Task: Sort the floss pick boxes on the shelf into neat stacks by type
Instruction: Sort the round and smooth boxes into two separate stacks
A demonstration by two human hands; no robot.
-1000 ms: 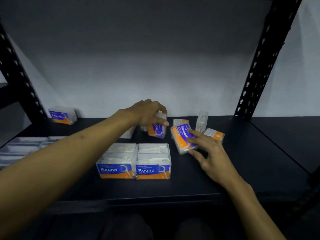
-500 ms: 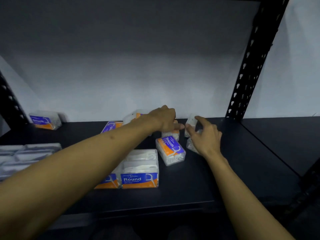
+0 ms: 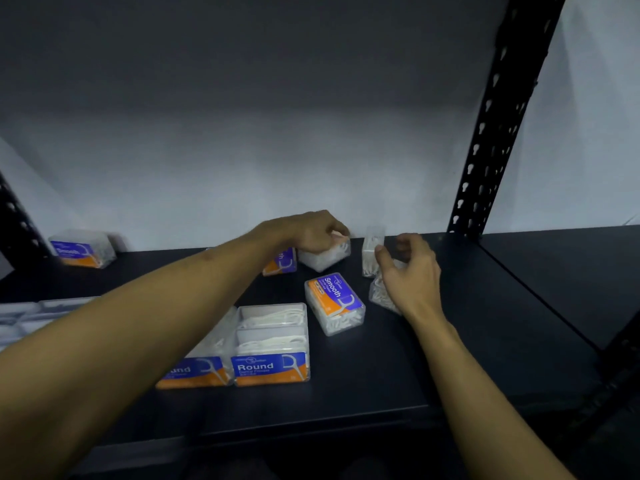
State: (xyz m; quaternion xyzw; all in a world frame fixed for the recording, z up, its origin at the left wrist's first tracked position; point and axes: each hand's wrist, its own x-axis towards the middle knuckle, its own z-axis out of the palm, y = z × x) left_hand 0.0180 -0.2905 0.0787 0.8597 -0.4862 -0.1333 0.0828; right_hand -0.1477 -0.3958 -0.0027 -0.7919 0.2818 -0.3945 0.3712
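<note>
At the far left, against the pale back wall, a clear plastic floss pick box with a blue-and-orange "Smooth" label (image 3: 82,249) stands alone on the dark shelf board (image 3: 467,341). In front of it, at the left edge, lie blurred clear lids of more boxes (image 3: 31,315). Near the front sit two clear "Round" boxes with blue-and-orange front labels (image 3: 272,344), side by side and touching, white picks visible through their tops; the left arm crosses over the left one. Behind them a small blue-and-orange labelled box (image 3: 282,262) peeks out below the left wrist. The left hand (image 3: 311,232) curls its fingers down onto a tilted clear box of white picks (image 3: 327,258) near the wall. A "Smooth" box lying label-up (image 3: 334,301) sits askew between the hands. An upright clear narrow box (image 3: 371,251) stands just beside the right hand (image 3: 410,268), whose loosely curled fingers hover over it; whether they touch it I cannot tell. Another clear box under the right palm (image 3: 381,296) is partly hidden.
</note>
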